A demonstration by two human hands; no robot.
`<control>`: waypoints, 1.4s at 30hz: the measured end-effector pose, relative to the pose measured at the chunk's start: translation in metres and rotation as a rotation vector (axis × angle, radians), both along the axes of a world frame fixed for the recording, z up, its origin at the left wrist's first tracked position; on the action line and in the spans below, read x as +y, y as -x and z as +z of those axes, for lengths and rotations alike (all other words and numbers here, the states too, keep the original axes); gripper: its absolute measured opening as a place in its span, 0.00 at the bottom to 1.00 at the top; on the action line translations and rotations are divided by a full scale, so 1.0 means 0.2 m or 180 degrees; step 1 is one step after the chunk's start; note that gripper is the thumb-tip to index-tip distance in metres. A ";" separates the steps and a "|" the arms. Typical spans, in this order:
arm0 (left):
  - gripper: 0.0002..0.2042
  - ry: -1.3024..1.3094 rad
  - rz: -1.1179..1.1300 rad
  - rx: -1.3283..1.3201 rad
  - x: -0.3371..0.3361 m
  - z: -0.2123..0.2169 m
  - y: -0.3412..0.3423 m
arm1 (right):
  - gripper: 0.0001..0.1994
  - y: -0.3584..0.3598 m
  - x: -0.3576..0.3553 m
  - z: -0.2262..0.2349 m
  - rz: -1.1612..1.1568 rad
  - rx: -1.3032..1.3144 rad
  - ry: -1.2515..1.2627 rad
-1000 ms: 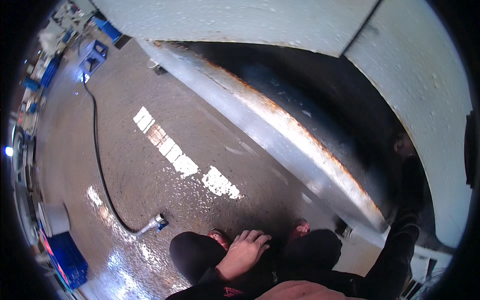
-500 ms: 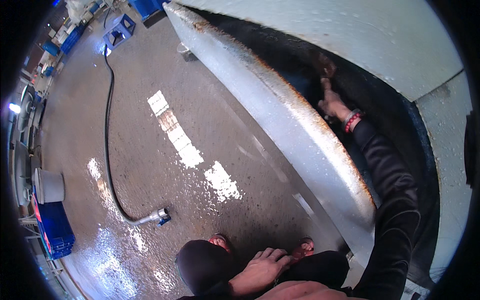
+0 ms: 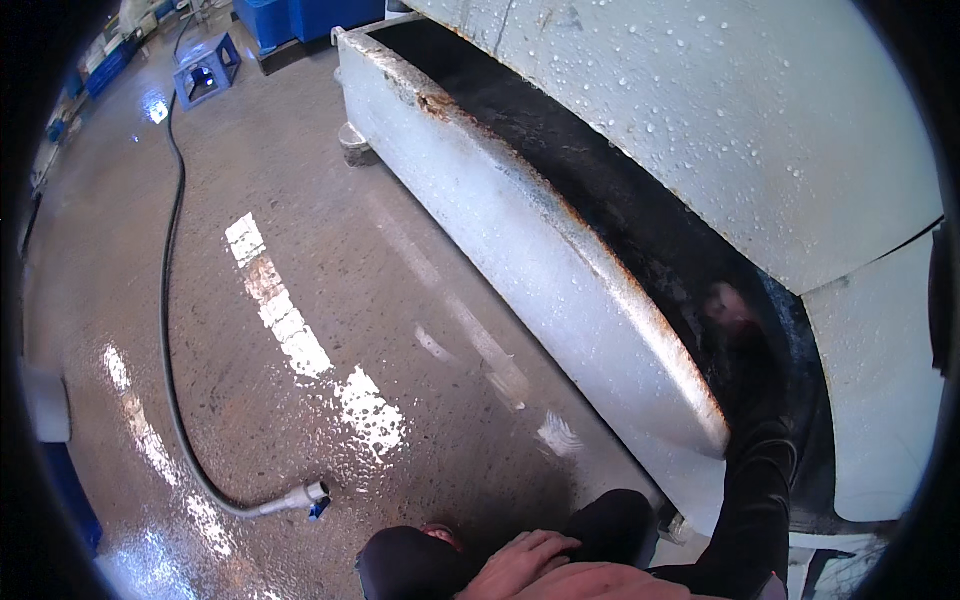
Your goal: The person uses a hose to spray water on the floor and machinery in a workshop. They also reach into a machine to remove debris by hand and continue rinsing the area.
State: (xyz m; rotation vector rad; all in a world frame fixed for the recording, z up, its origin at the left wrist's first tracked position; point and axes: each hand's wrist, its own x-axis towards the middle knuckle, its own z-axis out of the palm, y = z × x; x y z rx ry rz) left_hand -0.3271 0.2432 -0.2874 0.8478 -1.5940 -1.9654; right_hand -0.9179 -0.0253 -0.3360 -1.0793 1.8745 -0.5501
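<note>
My right arm in a dark sleeve reaches down into the dark, narrow hollow of a large pale metal trough. Beyond the cuff is only a blurred pinkish patch, either the hand or its reflection. The fingers of my right hand cannot be made out, nor whether they hold anything. My left hand lies between my bent knees with its fingers loosely stretched and nothing in it.
The trough's rim is rusty, and a pale panel with water drops rises behind it. On the wet floor lies a black hose with a metal nozzle. A blue stool and blue bins stand far off.
My right hand, earlier seen clearly with its red bracelet, has drawn back nearer to me and sunk into the dark hollow. The view has shifted; my left hand stays between my knees.
</note>
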 end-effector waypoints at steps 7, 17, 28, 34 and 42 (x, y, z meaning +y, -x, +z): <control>0.13 0.0219 -0.0084 -0.0139 -0.11 0.02 -0.04 | 0.29 -1.10 -0.53 0.26 0.0667 0.0112 -0.0295; 0.07 0.0757 0.2227 -0.0994 -0.56 -0.24 -0.33 | 0.22 -0.17 -0.06 0.42 0.0003 0.0703 0.0819; 0.08 0.0572 0.2428 -0.1671 -0.79 -0.34 -0.47 | 0.12 0.42 0.16 0.16 -0.1247 -0.1154 0.0331; 0.08 0.0344 0.2747 -0.2044 -0.82 -0.27 -0.58 | 0.20 -0.38 -0.99 0.03 0.0088 -0.0529 0.0510; 0.08 0.0204 0.2833 -0.2683 -0.82 -0.36 -0.72 | 0.34 -1.58 -1.50 0.07 0.2155 0.0122 0.1041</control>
